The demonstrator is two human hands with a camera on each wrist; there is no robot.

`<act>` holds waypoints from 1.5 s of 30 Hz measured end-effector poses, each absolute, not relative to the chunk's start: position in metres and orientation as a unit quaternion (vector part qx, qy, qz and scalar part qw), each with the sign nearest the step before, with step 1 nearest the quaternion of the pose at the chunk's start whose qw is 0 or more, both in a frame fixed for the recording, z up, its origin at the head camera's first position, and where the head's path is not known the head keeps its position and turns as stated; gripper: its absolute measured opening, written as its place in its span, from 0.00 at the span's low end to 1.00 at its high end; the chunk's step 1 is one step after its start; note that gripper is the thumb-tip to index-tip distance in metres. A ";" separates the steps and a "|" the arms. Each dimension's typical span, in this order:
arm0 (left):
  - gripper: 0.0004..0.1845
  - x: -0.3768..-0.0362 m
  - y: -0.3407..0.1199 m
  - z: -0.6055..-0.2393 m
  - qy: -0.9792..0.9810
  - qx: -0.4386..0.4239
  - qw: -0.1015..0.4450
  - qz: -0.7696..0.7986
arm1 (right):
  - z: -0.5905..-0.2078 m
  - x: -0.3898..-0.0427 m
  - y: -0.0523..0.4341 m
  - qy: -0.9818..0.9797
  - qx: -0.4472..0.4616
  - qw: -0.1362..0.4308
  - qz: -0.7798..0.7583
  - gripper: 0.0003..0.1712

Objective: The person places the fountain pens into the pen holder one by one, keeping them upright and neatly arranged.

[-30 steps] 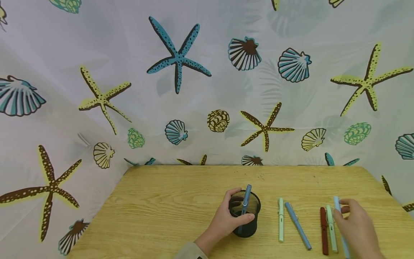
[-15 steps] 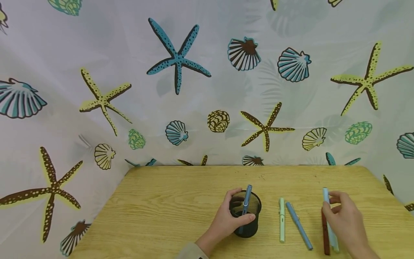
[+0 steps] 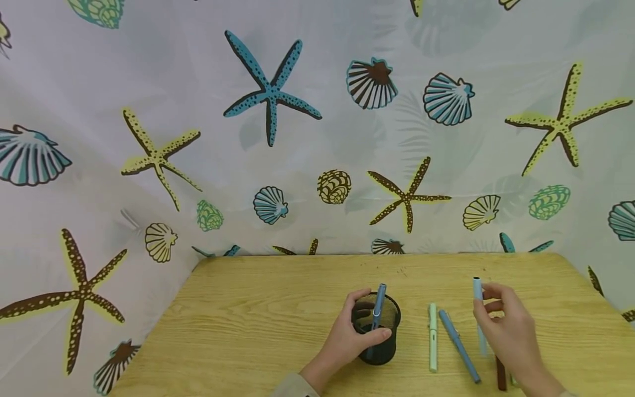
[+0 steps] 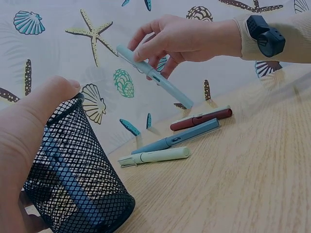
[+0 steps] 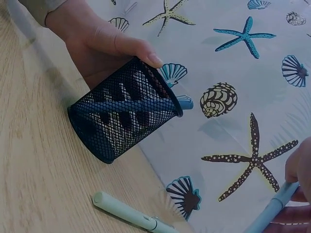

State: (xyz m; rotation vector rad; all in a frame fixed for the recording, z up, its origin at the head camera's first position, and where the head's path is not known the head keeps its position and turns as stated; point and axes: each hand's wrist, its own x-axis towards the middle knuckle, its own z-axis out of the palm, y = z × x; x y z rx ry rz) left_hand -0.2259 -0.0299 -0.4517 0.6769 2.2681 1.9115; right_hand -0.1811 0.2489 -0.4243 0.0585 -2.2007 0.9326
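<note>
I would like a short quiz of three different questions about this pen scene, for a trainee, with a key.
1. True or false: the right hand holds the light blue pen lifted above the table.
2. What does the left hand grip? A) black mesh cup B) red pen C) nothing
3. Fill in: the cup already contains one ____ pen.

Key: 1 true; 2 A; 3 blue.

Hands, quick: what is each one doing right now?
Left hand: fingers curled round the black mesh pen cup, gripping it.
Right hand: pinching a light blue pen, lifted clear of the table.
</note>
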 end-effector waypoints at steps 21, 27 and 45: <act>0.37 -0.236 -0.029 -0.470 0.751 0.216 0.051 0.621 | -0.417 -0.194 0.211 -0.784 0.130 0.435 0.422 0.21; 0.37 -0.236 -0.030 -0.471 0.752 0.219 0.049 0.620 | -0.412 -0.195 0.200 -0.772 0.153 0.436 0.436 0.24; 0.37 -0.236 -0.030 -0.471 0.759 0.219 0.040 0.613 | -0.394 -0.207 0.161 -0.724 0.206 0.446 0.485 0.22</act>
